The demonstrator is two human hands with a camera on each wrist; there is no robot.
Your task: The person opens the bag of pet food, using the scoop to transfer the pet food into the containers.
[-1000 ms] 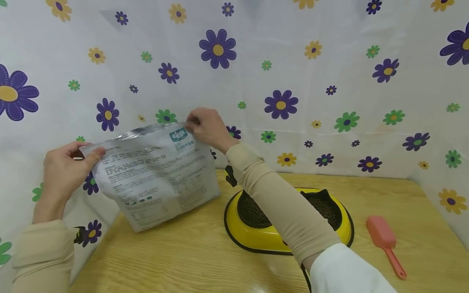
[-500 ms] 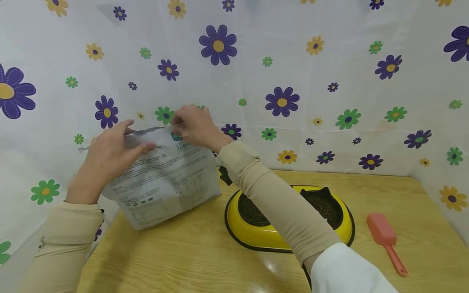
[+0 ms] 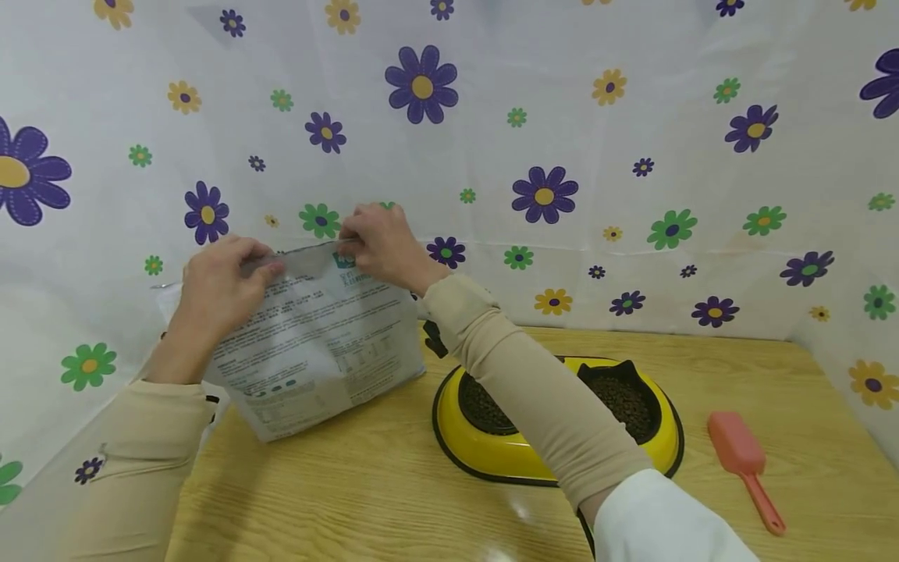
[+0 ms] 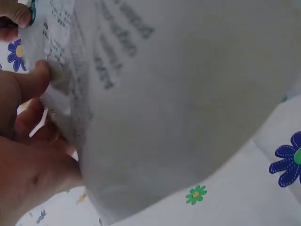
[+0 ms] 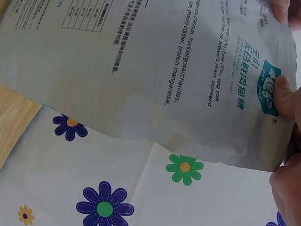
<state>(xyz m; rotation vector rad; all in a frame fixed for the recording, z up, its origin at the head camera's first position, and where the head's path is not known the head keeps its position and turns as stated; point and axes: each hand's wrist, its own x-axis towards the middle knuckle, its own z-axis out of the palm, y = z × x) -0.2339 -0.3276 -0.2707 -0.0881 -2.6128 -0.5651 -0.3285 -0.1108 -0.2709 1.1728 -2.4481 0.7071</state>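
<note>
A white cat food bag (image 3: 323,351) with printed text and a teal label leans tilted at the left of the table. My left hand (image 3: 221,293) pinches its top edge left of the middle, thumb on the printed face. Close to the top right corner, my right hand (image 3: 382,246) pinches the same edge, its thumb over the label. In the left wrist view the bag (image 4: 178,103) fills most of the picture, with my left hand (image 4: 28,141) at its edge. The bag's contents are hidden.
A yellow double pet bowl (image 3: 485,457) holds brown kibble, partly covered by my right forearm. Right of it lies a pink scoop (image 3: 737,445) on the wooden table (image 3: 365,499). A white flowered cloth (image 3: 477,86) hangs behind.
My left hand has slid from the bag's top left corner rightward along the edge. My right hand has shifted slightly left. The bag's mouth, gaping before, now lies flatter.
</note>
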